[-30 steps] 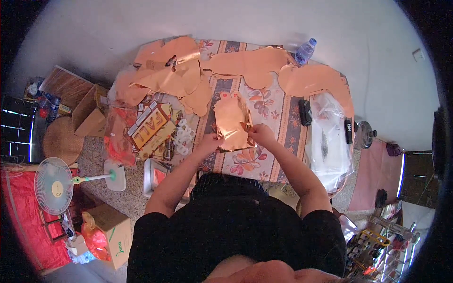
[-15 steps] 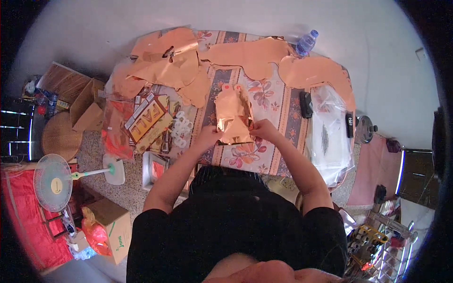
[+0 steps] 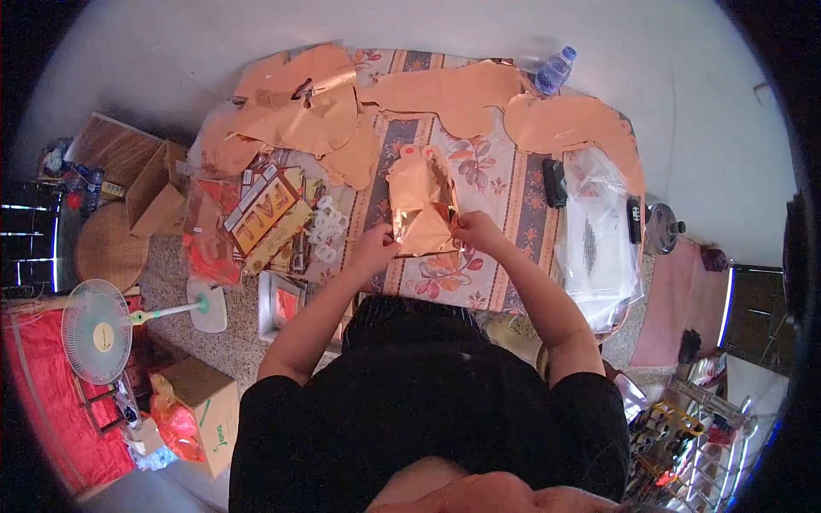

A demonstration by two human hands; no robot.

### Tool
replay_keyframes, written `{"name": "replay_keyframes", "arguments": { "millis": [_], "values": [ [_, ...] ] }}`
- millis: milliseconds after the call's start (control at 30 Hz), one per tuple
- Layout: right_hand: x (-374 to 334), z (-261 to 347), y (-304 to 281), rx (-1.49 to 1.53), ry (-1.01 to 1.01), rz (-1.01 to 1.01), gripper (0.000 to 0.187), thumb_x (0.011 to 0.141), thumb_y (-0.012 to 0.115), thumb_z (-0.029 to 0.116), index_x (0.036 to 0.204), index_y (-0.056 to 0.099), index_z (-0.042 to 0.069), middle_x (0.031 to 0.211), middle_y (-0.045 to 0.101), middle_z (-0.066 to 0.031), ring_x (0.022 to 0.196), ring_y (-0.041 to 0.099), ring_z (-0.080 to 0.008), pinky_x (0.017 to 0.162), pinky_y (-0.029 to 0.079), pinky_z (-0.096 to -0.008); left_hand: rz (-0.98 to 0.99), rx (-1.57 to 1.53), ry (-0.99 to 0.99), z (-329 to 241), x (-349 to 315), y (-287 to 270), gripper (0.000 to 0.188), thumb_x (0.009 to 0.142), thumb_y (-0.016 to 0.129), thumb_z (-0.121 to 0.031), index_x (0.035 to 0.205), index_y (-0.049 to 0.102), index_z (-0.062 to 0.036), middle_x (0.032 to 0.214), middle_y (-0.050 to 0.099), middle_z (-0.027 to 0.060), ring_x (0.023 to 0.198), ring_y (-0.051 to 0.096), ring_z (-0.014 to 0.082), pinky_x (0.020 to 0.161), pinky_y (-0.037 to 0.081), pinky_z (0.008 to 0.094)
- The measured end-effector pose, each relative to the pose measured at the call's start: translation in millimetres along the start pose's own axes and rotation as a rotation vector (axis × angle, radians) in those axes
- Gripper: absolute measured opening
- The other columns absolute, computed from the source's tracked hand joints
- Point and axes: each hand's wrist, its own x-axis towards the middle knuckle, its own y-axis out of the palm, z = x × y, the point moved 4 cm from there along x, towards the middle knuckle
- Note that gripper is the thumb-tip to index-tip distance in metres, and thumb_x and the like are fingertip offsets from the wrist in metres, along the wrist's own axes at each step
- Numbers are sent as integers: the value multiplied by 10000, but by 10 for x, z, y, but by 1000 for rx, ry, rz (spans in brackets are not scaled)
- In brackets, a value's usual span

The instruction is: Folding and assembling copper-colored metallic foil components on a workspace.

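A: Hands' status, pls?

B: Left hand (image 3: pixel 374 248): thumb & fingertips pinched narrow on near-left edge of a shiny copper-coloured foil piece (image 3: pixel 417 184), approx. rectangular, w/ two rounded bumps at far end. Right hand (image 3: pixel 481 231): ditto, near-right edge. Finger placement underneath: can't tell.

A: Pos. of piece?

B: Betw. the two sets of fingers, most of it extending beyond them. Red dot on ea. bump. Surface creased betw. the fingers. Resting on the floral striped tablecloth (image 3: pixel 517 201) or just above: can't tell.

A: Items L of left fingers?

B: Near: cluster of white ring-shaped pieces (image 3: pixel 326 229). Further L: yellow-and-brown printed flat packs (image 3: pixel 265 214), overlapping; then red-orange translucent plastic (image 3: pixel 209 248).

A: R of right fingers?

B: Black oblong object (image 3: pixel 555 182), a bit beyond fingertip level. Next to it, flat pile of clear plastic sleeves (image 3: pixel 594 248). Second black oblong item (image 3: pixel 634 220) at pile's outer edge.

A: Beyond fingertips?

B: Large curvy-edged copper-coloured foil sheets (image 3: pixel 453 92) along table's far side, well apart from both hands. Clear plastic bottle w/ blue cap (image 3: pixel 554 73) far beyond right fingers, beside the sheets.
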Motion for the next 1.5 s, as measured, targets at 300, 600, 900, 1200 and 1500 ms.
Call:
{"name": "replay_keyframes", "arguments": {
  "millis": [300,600,900,1200,1500],
  "values": [
    [16,-16,-10,-68,-32,-31,190,813,668,152,753,653,-27,582,623,-79,459,582,-137,438,474,-293,-235,207,124,-392,-132,-55,420,792,647,-128,1175,522,-10,1082,597,167,970,600,270,827,483,379],
    [27,-8,-31,-57,-17,9,202,811,663,166,734,646,-20,566,597,-58,465,582,-135,447,482,-287,37,738,668,-459,-93,294,575,879,556,-269,1379,363,-61,1472,295,176,1393,223,338,1115,205,501],
    [-8,30,-5,309,22,24,156,838,684,188,846,677,33,590,593,-13,461,520,-81,434,410,-237,33,773,636,-408,-71,336,598,889,528,-287,1412,338,-69,1499,264,143,1405,194,324,1137,148,490],
    [52,49,4,291,-5,30,158,843,679,149,911,687,6,611,581,8,494,512,-63,450,413,-239,26,828,635,-380,-65,336,612,877,530,-307,1409,348,-66,1510,254,135,1407,201,310,1138,141,482],
    [-157,145,-194,66,-164,-362,142,850,651,169,901,681,39,698,645,-51,564,581,-140,522,463,-280,-28,828,664,-336,-57,360,605,873,532,-333,1404,362,-98,1488,298,123,1399,221,303,1130,161,485]
  ]
}}
